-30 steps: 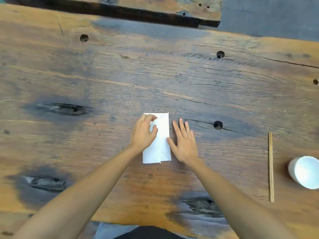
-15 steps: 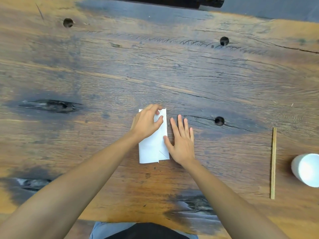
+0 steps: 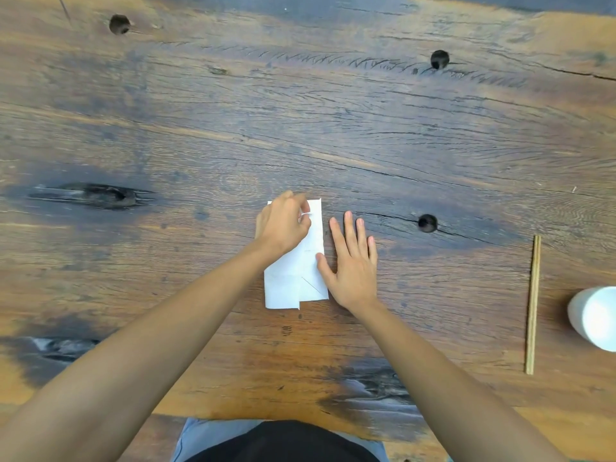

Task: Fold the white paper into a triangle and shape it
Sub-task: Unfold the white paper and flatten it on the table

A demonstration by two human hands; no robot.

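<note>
Near the bench's (image 3: 200, 128) middle, toward its near edge, lies the folded paper (image 3: 293, 278), long axis running away from the person. Left hand (image 3: 283, 225) pinches its far corner; right hand (image 3: 350, 261), spread flat, braces the right edge.

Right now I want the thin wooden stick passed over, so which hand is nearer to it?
Right. The right hand lies between white folded paper and thin wooden stick; left hand sits farther, on the paper.
</note>
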